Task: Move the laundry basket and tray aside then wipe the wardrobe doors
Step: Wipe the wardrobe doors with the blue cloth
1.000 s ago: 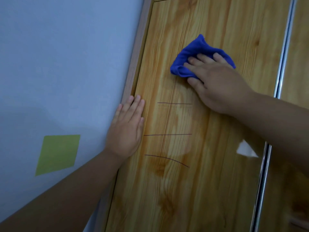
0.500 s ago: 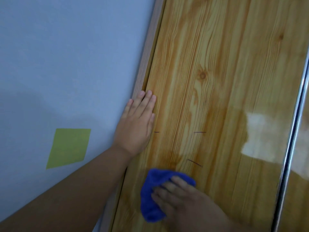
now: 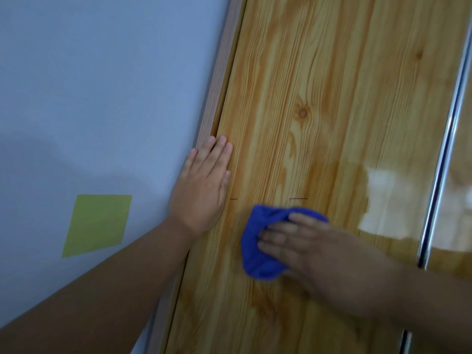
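L hand (image 3: 201,192): flat on wardrobe door (image 3: 319,98) left edge, fingers together
R hand (image 3: 301,241): fingers spread, pressed blue cloth (image 3: 258,251) on door, blurry

Golden-yellow pine grain runs down the wardrobe door (image 3: 319,85), streaked with orange-brown and a darker knot partway up. A bright blue cloth (image 3: 258,241) stands out against it. Two short dark pen marks (image 3: 298,198) sit just above the cloth. The wall (image 3: 102,85) is pale blue-grey, with one lime-green square patch (image 3: 97,224). The door's edge strip (image 3: 444,159) is shiny silver.
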Action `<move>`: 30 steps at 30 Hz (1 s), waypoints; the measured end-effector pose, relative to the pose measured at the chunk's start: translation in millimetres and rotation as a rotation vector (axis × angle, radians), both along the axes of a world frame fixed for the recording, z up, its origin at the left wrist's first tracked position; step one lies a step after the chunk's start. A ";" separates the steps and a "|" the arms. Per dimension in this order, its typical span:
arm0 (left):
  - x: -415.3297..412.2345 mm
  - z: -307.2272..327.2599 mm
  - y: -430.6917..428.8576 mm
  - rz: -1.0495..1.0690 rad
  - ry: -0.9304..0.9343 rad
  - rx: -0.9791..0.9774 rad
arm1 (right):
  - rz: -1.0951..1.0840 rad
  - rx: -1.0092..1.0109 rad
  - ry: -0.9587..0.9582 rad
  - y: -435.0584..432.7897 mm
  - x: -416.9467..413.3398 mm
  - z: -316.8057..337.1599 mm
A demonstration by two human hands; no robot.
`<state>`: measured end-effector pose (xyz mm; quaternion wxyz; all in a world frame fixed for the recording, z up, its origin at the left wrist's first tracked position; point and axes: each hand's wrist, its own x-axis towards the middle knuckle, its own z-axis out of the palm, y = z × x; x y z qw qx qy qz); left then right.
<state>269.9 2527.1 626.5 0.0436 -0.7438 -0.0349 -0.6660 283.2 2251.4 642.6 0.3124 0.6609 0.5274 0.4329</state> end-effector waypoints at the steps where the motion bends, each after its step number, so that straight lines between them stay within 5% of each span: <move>1: -0.3 0.0 -0.1 -0.003 -0.003 -0.001 | -0.020 0.051 0.011 -2.5 -2.0 18.8; 8: -0.9 -0.9 -1.5 -0.025 -0.009 -0.009 | 0.030 0.465 0.069 -3.1 -2.6 148.7; 15: -1.4 -0.5 2.2 -0.142 -0.020 -0.032 | 0.105 0.597 0.093 53.0 2.5 135.4; 26: -3.3 -2.0 12.3 -0.224 -0.013 0.021 | 0.081 0.212 0.087 83.6 4.0 -28.4; 30: -3.2 -2.4 7.4 -0.195 -0.023 0.000 | 0.003 -0.165 0.060 73.8 11.1 -94.4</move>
